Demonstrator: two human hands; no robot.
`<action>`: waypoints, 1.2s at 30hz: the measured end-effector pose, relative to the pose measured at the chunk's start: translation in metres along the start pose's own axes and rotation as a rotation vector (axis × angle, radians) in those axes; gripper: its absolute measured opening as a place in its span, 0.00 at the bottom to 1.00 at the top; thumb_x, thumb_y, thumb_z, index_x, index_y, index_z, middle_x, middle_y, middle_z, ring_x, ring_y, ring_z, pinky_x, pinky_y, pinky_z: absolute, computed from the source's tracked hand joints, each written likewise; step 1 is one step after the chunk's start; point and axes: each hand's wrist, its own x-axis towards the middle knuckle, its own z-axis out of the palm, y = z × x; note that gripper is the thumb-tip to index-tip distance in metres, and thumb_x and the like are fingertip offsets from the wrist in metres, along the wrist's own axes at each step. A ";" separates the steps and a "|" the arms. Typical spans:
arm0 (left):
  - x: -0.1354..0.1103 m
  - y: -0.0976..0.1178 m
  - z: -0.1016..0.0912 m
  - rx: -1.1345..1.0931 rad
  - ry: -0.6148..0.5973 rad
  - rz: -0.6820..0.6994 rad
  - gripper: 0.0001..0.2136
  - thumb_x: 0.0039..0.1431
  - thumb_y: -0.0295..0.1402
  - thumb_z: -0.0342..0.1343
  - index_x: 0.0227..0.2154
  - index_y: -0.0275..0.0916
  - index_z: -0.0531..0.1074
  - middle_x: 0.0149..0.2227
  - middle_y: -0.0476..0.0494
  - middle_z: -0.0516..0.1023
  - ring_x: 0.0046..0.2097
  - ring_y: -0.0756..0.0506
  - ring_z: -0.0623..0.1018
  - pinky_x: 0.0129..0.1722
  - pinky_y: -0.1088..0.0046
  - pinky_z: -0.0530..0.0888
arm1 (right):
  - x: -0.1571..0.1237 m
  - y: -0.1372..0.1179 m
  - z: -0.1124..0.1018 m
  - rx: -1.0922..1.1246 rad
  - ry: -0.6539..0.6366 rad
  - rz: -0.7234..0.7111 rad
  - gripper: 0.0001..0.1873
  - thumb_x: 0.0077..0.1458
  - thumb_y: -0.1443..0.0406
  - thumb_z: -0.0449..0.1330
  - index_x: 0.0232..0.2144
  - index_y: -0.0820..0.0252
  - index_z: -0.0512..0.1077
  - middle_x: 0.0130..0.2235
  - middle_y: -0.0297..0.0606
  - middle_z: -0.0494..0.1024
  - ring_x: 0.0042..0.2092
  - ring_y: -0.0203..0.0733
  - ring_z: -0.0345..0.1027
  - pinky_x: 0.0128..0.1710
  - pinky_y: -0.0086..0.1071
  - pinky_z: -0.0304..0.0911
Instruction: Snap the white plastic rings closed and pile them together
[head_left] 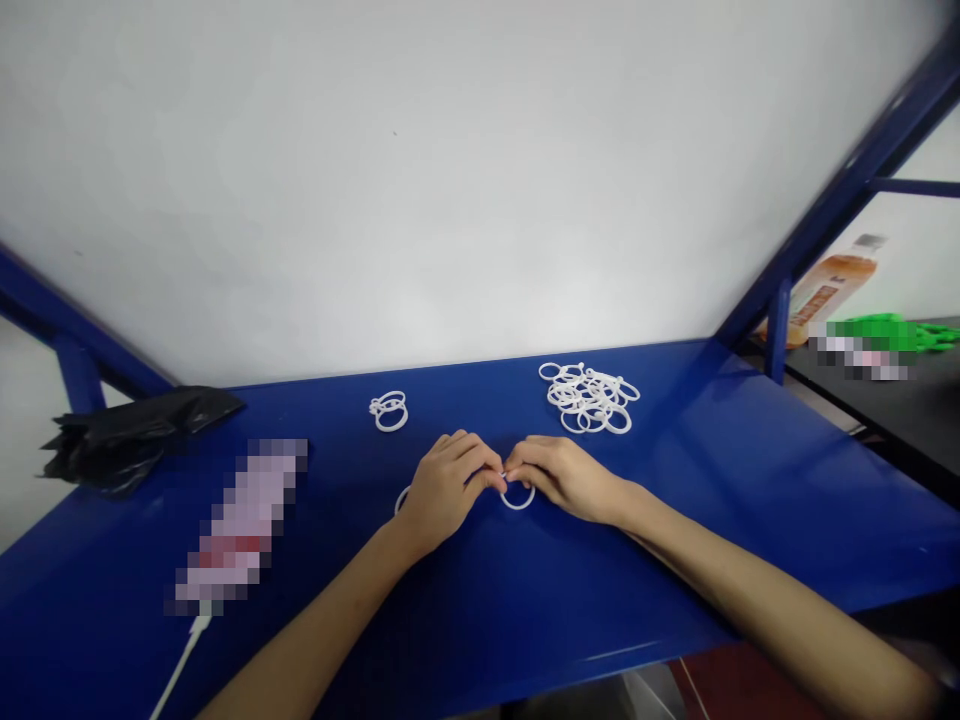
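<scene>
Both hands meet above the middle of the blue table. Fingers of my left hand [454, 485] and my right hand [566, 475] pinch a white plastic ring [517, 506] at its top, where the fingertips hide the join. Another white ring [401, 498] lies partly hidden behind my left wrist. Farther back on the left rests a small group of white rings [391, 415]. Beyond my right hand is a pile of several white rings [589, 398], some with small round knobs.
A black plastic bag [142, 435] lies at the table's left edge, near a blurred-out object [244, 525] with a white cable [180, 660]. Blue frame bars [832, 190] rise at both sides. At right, a bottle [832, 290] and green items [892, 330] sit on a dark surface.
</scene>
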 end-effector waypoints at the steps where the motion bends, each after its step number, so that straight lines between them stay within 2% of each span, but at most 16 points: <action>1: 0.000 0.000 0.000 0.006 -0.005 0.006 0.10 0.66 0.32 0.55 0.28 0.41 0.71 0.31 0.53 0.77 0.35 0.49 0.72 0.41 0.69 0.66 | 0.000 -0.001 0.000 -0.005 -0.007 -0.022 0.13 0.69 0.64 0.49 0.38 0.61 0.73 0.34 0.38 0.77 0.35 0.37 0.68 0.36 0.30 0.63; 5: 0.000 -0.001 -0.003 0.054 -0.013 0.007 0.11 0.67 0.35 0.55 0.27 0.41 0.71 0.30 0.52 0.77 0.35 0.49 0.72 0.40 0.69 0.67 | 0.000 -0.006 0.002 -0.034 -0.012 -0.077 0.15 0.70 0.64 0.48 0.39 0.61 0.74 0.34 0.39 0.77 0.35 0.38 0.68 0.37 0.31 0.65; 8: 0.003 0.002 -0.005 0.214 -0.021 -0.026 0.09 0.66 0.39 0.56 0.31 0.41 0.73 0.34 0.49 0.77 0.38 0.47 0.74 0.43 0.67 0.69 | 0.002 -0.006 0.000 -0.127 0.030 -0.020 0.15 0.70 0.63 0.48 0.41 0.59 0.74 0.36 0.40 0.78 0.38 0.40 0.70 0.40 0.34 0.67; 11: 0.006 0.012 -0.007 0.420 -0.073 -0.151 0.12 0.63 0.44 0.57 0.40 0.41 0.73 0.40 0.44 0.76 0.43 0.43 0.74 0.41 0.66 0.72 | 0.002 0.005 -0.011 -0.315 0.172 0.123 0.14 0.69 0.64 0.49 0.43 0.58 0.75 0.38 0.42 0.78 0.40 0.43 0.71 0.42 0.37 0.68; 13: 0.006 0.022 -0.009 0.529 -0.115 -0.257 0.15 0.62 0.47 0.57 0.42 0.41 0.73 0.40 0.41 0.74 0.43 0.40 0.74 0.33 0.68 0.73 | 0.000 0.019 -0.026 -0.443 0.304 0.238 0.16 0.68 0.64 0.48 0.44 0.60 0.76 0.40 0.45 0.77 0.41 0.46 0.71 0.43 0.39 0.68; 15: 0.006 0.030 -0.010 0.613 -0.157 -0.360 0.17 0.61 0.48 0.57 0.43 0.40 0.72 0.42 0.39 0.72 0.42 0.38 0.74 0.27 0.70 0.72 | -0.005 0.035 -0.042 -0.570 0.443 0.370 0.17 0.68 0.63 0.49 0.43 0.61 0.77 0.40 0.47 0.75 0.38 0.46 0.70 0.40 0.38 0.67; 17: 0.004 0.034 -0.011 0.665 -0.209 -0.430 0.19 0.60 0.48 0.57 0.46 0.39 0.72 0.44 0.36 0.71 0.43 0.36 0.74 0.25 0.69 0.73 | -0.012 0.050 -0.055 -0.677 0.489 0.492 0.16 0.67 0.63 0.51 0.42 0.62 0.78 0.40 0.47 0.75 0.36 0.45 0.69 0.39 0.37 0.66; 19: 0.004 0.033 -0.010 0.685 -0.264 -0.451 0.19 0.61 0.47 0.57 0.47 0.38 0.71 0.46 0.34 0.70 0.44 0.35 0.74 0.25 0.68 0.74 | -0.018 0.061 -0.062 -0.749 0.475 0.577 0.16 0.65 0.64 0.51 0.42 0.63 0.79 0.39 0.47 0.75 0.37 0.46 0.69 0.39 0.37 0.65; 23: 0.002 0.026 -0.005 0.605 -0.283 -0.370 0.14 0.65 0.42 0.55 0.47 0.38 0.71 0.48 0.35 0.71 0.46 0.37 0.75 0.29 0.66 0.78 | -0.024 0.074 -0.064 -0.839 0.425 0.626 0.17 0.65 0.63 0.52 0.45 0.63 0.78 0.39 0.48 0.76 0.42 0.51 0.67 0.41 0.39 0.64; 26: 0.002 0.022 -0.002 0.433 -0.207 -0.219 0.10 0.66 0.36 0.53 0.47 0.38 0.70 0.49 0.38 0.71 0.49 0.40 0.76 0.40 0.64 0.80 | -0.024 0.078 -0.062 -0.861 0.416 0.634 0.17 0.65 0.62 0.52 0.46 0.62 0.77 0.41 0.49 0.76 0.44 0.53 0.65 0.40 0.40 0.64; 30: 0.002 0.018 -0.001 0.215 -0.156 -0.056 0.09 0.66 0.33 0.53 0.47 0.41 0.71 0.50 0.40 0.71 0.51 0.43 0.75 0.50 0.62 0.77 | -0.025 0.078 -0.062 -0.867 0.425 0.633 0.16 0.64 0.61 0.53 0.44 0.61 0.77 0.42 0.49 0.76 0.45 0.53 0.64 0.39 0.40 0.65; 33: 0.002 0.013 -0.002 0.202 -0.141 -0.051 0.09 0.66 0.32 0.52 0.47 0.40 0.71 0.50 0.40 0.71 0.51 0.42 0.74 0.54 0.58 0.74 | -0.024 0.076 -0.063 -0.871 0.442 0.622 0.16 0.65 0.60 0.53 0.44 0.61 0.77 0.42 0.49 0.75 0.45 0.54 0.63 0.38 0.41 0.65; 36: 0.002 0.006 -0.004 0.266 -0.149 -0.126 0.13 0.64 0.34 0.54 0.50 0.40 0.70 0.52 0.39 0.72 0.52 0.39 0.73 0.53 0.54 0.72 | -0.022 0.069 -0.062 -0.872 0.479 0.567 0.17 0.65 0.59 0.52 0.44 0.61 0.78 0.41 0.51 0.74 0.45 0.54 0.62 0.37 0.43 0.66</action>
